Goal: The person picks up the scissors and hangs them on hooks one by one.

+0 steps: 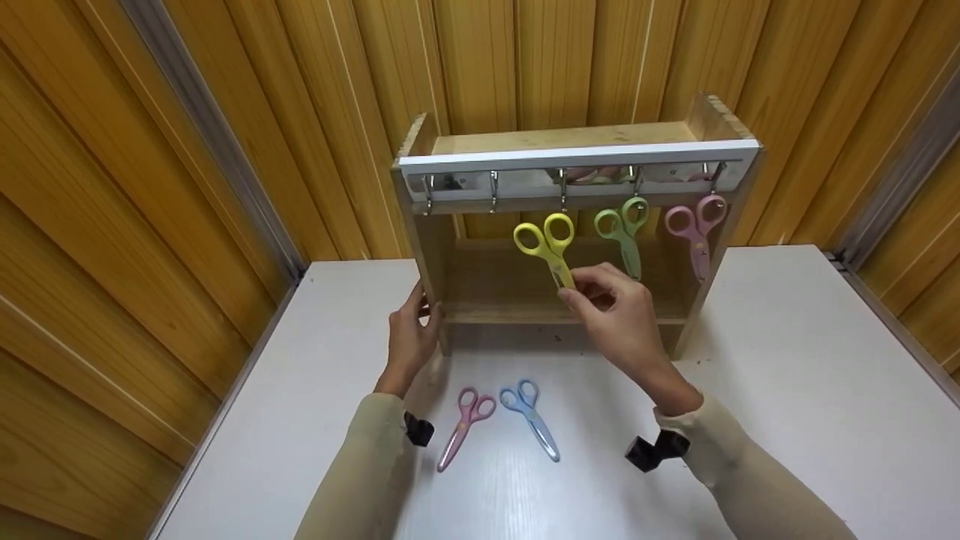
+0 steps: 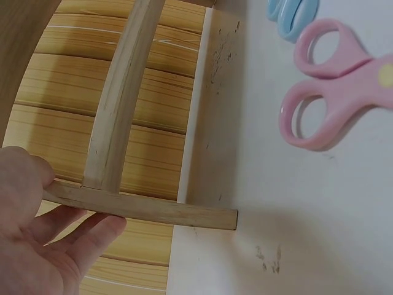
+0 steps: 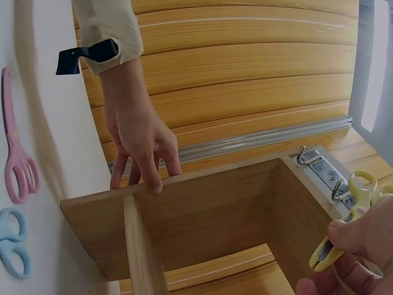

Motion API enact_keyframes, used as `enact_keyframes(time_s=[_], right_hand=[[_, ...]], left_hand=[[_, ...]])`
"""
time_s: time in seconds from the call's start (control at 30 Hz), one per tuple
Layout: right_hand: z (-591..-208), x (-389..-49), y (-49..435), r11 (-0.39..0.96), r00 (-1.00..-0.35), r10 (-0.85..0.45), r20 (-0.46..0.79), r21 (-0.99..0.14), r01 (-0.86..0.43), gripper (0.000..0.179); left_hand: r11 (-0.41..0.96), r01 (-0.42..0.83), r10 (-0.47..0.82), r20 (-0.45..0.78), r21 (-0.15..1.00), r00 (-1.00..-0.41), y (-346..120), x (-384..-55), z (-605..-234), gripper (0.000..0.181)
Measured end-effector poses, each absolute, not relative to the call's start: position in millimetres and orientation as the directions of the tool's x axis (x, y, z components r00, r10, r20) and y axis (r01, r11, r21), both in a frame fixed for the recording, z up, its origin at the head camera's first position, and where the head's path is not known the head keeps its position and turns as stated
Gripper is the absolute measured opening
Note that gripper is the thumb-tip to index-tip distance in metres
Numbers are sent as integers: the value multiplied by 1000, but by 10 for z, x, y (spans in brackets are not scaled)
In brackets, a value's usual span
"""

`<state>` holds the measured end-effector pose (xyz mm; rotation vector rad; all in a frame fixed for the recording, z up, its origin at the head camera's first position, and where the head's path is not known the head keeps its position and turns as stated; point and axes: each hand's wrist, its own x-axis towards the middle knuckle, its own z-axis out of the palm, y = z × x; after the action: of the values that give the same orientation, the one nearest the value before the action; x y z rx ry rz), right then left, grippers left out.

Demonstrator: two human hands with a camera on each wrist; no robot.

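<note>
My right hand [image 1: 621, 319] pinches the yellow scissors [image 1: 556, 255] by the blade end, handle loops up, just under the middle hook [image 1: 563, 191] of a wooden rack [image 1: 570, 318]. In the right wrist view, thumb and fingers are on the blades of these yellow scissors [image 3: 360, 195]. My left hand [image 1: 409, 337] grips the rack's left side panel low down. The left wrist view has its thumb and fingers on opposite sides of the panel edge [image 2: 166, 210]. Green scissors [image 1: 624, 229] and pink scissors [image 1: 699, 232] hang from hooks on the right.
Another pair of pink scissors [image 1: 463, 427] and a pair of blue scissors [image 1: 531, 416] lie on the white table [image 1: 330, 330] in front of the rack. Two hooks on the left of the rail [image 1: 525, 180] hold nothing. Wood-patterned walls [image 1: 480, 67] stand behind and at both sides.
</note>
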<state>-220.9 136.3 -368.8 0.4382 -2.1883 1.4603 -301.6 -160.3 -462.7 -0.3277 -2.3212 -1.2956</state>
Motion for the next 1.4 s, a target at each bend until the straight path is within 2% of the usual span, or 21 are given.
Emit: enact_keyframes(time_s=[0.17, 0.5, 0.87, 1.4], right_hand=[[-3706, -2309, 1285, 313, -847, 36, 530, -811, -495, 17], [-3790, -2448, 1196, 251, -846, 97, 524, -836, -489, 18], [-3883, -2543, 1200, 204, -868, 105, 486, -865, -459, 19], [-4012, -2650, 1199, 177, -837, 156, 525, -848, -500, 18]], left_hand=[[531, 435, -7, 517, 727, -856, -1607, -3015, -4633, 54], [538, 399, -9, 478, 743, -878, -1600, -3010, -4629, 58], [545, 390, -15, 473, 743, -881, -1605, -3008, -4624, 57], [525, 424, -6, 501, 738, -866, -1616, -3018, -4640, 54]])
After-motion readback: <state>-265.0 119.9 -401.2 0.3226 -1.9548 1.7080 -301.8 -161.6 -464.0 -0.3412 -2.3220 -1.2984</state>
